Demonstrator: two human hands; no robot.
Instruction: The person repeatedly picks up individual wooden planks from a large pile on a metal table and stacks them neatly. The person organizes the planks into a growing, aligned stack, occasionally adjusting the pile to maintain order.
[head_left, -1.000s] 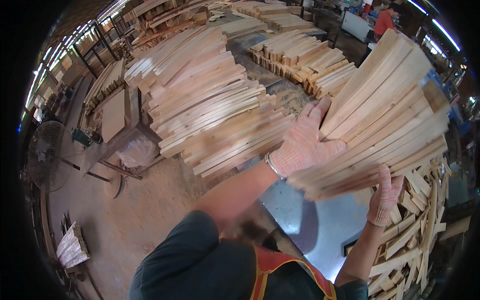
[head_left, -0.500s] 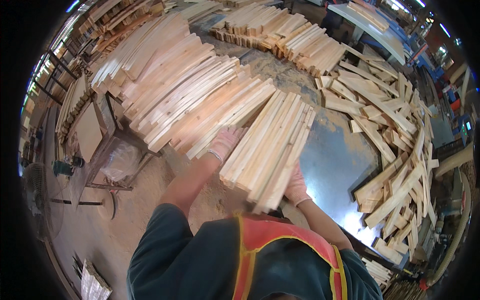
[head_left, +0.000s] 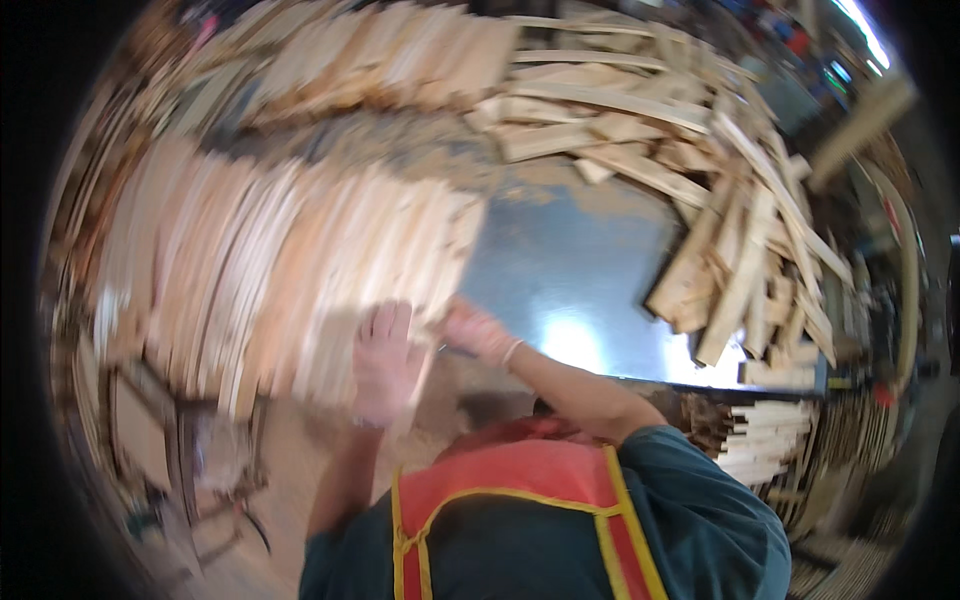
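Observation:
Wooden strips [head_left: 330,250] lie side by side in a long row on the table at the left, their near ends towards me. My left hand [head_left: 383,365], in a pale pinkish glove, is at the near ends of the rightmost strips, its fingers stretched out and apart. Motion blurs it, so firm contact is hard to judge. My right hand [head_left: 478,333], gloved alike, is against the near right corner of the row. Its fingertips are blurred and partly hidden against the wood.
A loose heap of wooden offcuts [head_left: 720,210] covers the table's right side. Another row of strips [head_left: 390,60] lies at the back. Between them shows the dark, shiny tabletop [head_left: 570,260] with sawdust. Stacked strips [head_left: 765,440] stand below its near right edge.
The bundle of strips between my hands has come down against the right end of the row. My left hand has let go. The view has turned to the right.

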